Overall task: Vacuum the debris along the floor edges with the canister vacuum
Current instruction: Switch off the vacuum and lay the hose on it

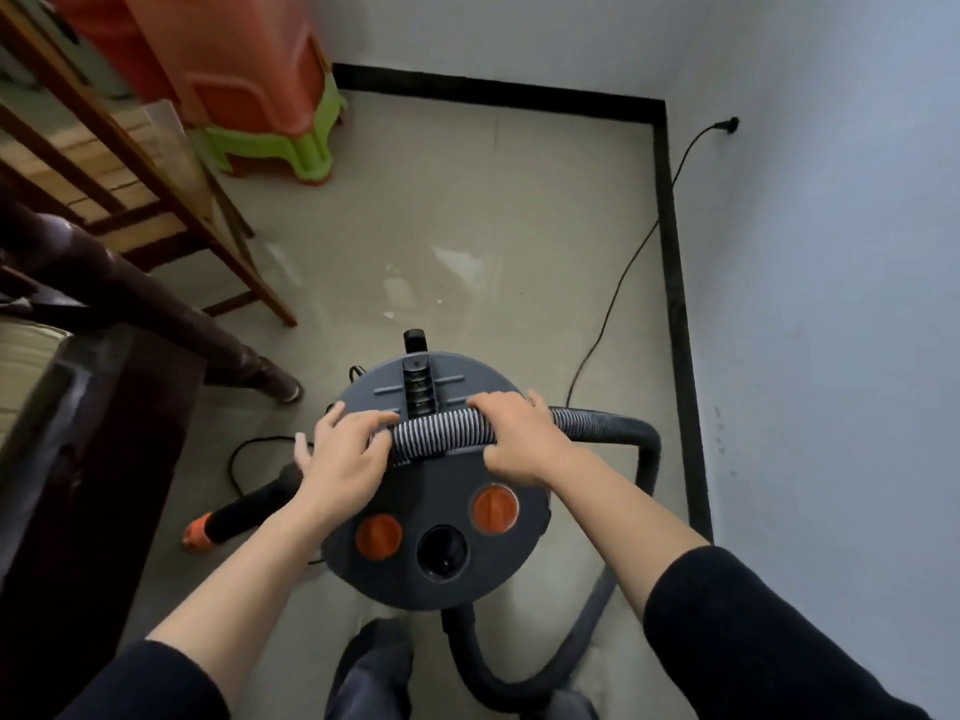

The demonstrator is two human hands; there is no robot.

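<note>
A round dark-grey canister vacuum (pixel 441 511) stands on the floor below me, with two orange knobs and a black port on its lid. A ribbed grey hose (pixel 441 431) lies across the lid. My left hand (pixel 345 449) grips the hose's left end, fingers curled over it. My right hand (pixel 519 433) grips the hose further right. The hose continues right into a black tube (pixel 644 449) that loops down and back behind the canister. A black nozzle with an orange tip (pixel 234 514) lies on the floor to the left.
A black power cord (pixel 623 272) runs from a wall plug (pixel 730 124) to the vacuum. Black skirting (pixel 675 283) lines the white walls. Stacked orange and green plastic stools (pixel 260 122) stand at the back. A wooden chair (pixel 156 200) and dark furniture (pixel 93 459) crowd the left.
</note>
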